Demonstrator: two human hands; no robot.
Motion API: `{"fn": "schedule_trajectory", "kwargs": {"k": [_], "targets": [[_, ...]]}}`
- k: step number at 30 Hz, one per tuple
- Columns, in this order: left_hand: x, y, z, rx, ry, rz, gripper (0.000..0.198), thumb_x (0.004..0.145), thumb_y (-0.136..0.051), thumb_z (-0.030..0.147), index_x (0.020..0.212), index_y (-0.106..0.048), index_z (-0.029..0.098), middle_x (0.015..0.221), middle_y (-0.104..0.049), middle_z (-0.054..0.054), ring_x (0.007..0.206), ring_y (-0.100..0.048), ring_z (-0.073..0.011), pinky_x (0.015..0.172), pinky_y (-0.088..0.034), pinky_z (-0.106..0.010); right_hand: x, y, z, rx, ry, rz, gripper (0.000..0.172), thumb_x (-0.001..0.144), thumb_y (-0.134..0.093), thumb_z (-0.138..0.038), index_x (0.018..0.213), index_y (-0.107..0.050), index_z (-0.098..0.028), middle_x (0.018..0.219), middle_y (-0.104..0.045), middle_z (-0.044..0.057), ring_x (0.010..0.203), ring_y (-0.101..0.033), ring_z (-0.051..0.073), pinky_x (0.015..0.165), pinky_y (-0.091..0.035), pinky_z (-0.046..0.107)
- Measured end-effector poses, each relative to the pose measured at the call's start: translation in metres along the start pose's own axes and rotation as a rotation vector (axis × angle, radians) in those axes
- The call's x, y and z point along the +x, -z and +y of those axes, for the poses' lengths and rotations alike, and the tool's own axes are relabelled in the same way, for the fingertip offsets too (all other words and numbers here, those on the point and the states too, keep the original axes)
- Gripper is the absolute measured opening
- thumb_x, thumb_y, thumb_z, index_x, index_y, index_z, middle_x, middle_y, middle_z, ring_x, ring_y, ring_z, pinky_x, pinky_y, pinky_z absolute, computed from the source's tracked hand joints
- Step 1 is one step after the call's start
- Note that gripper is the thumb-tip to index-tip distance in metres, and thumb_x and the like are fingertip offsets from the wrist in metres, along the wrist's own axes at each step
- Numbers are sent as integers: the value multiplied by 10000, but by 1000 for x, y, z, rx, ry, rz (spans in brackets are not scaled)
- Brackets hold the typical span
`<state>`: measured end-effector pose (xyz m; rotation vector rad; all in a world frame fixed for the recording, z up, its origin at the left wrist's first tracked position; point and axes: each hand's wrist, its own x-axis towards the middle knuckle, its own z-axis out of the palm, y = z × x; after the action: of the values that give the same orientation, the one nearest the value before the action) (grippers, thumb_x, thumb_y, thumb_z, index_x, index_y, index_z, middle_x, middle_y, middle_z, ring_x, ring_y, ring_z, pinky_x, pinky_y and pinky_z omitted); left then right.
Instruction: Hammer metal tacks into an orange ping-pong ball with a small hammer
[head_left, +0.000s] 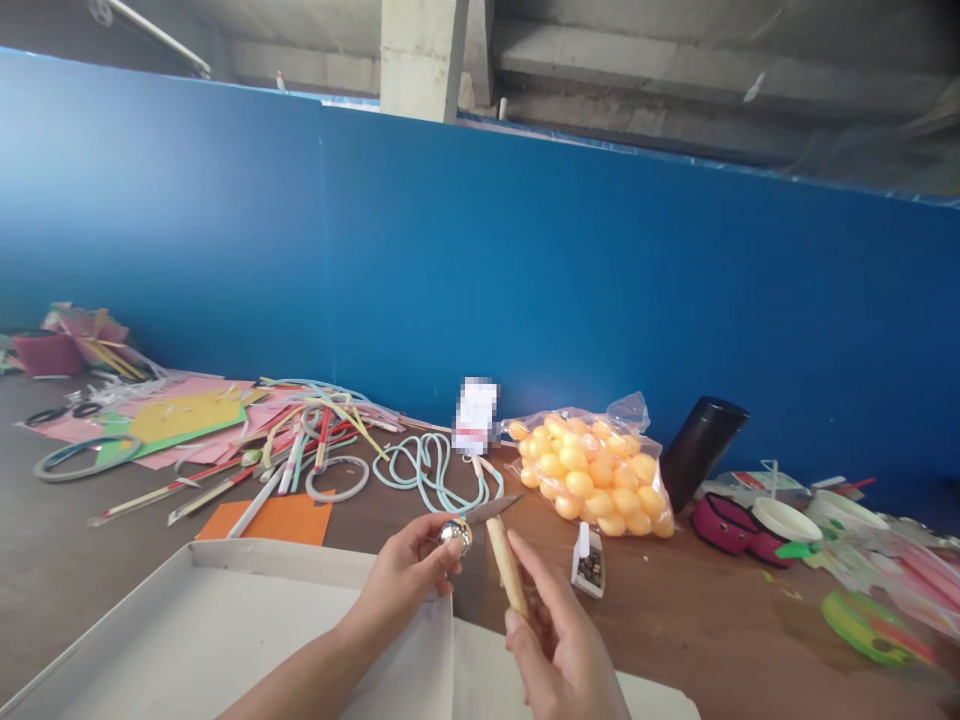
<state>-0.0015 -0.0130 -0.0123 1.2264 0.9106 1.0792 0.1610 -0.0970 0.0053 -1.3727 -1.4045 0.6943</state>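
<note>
My left hand [415, 568] is closed, its thumb and fingers pinching a shiny silver ball [454, 538]. Just right of the ball a narrow, pointed grey blade [491, 509] juts out towards the right; what its near end joins is hidden by the ball and fingers. My right hand [559, 640] is closed around a pale wooden stick [507, 565], held tilted with its upper end close to the blade. Whether stick and blade touch I cannot tell. Both hands are above the brown table, over the edge of a white box lid [247, 640].
A clear bag of orange balls [592, 475] lies behind my right hand, with a small box of dark bits [589, 562] before it. A black cylinder [703, 450] leans by the blue partition [600, 280]. Coloured paper [191, 415] and a pale blue cord [420, 475] lie left.
</note>
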Motion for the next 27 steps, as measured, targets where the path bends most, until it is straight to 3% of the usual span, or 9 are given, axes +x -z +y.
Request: {"fn": "schedule_trajectory", "kwargs": {"k": [3, 9, 14, 21, 27], "targets": [[-1, 0, 0, 0, -3, -3, 445, 715, -636, 438, 1052, -587, 152, 816, -616, -41, 676, -575, -150, 549, -503, -266, 0, -2, 0, -38, 53, -26, 523, 766, -503, -264, 1289, -493, -243, 1026, -633, 96, 764, -629, 212, 590, -551, 288], [-1, 1, -1, -8, -1, 8, 423, 709, -641, 423, 1040, -608, 163, 783, -618, -30, 673, -568, -146, 567, -509, -268, 1, 0, -1, -25, 89, 2, 515, 797, -479, -250, 1311, -462, -241, 1095, -622, 101, 827, -633, 226, 674, -555, 315], [1, 1, -4, 14, -1, 18, 438, 725, -626, 417, 1069, -592, 149, 714, -613, -18, 610, -559, -132, 563, -501, -264, 0, -1, -1, -121, 177, -54, 543, 785, -448, -168, 1320, -433, -257, 1195, -552, 82, 1027, -565, 225, 812, -508, 301], [1, 1, -1, 10, -23, 33, 429, 726, -628, 395, 1075, -586, 150, 769, -608, -29, 675, -561, -144, 572, -515, -268, -1, 4, -2, -139, 184, -39, 530, 815, -448, -179, 1337, -395, -257, 1269, -499, 80, 1045, -551, 226, 817, -499, 285], [1, 3, -6, 38, -32, 45, 448, 730, -627, 382, 1101, -568, 139, 708, -601, -11, 621, -562, -136, 582, -509, -281, -3, -2, 0, -181, 200, -78, 553, 800, -422, -142, 1341, -403, -252, 1188, -551, 83, 1078, -536, 237, 881, -475, 323]]}}
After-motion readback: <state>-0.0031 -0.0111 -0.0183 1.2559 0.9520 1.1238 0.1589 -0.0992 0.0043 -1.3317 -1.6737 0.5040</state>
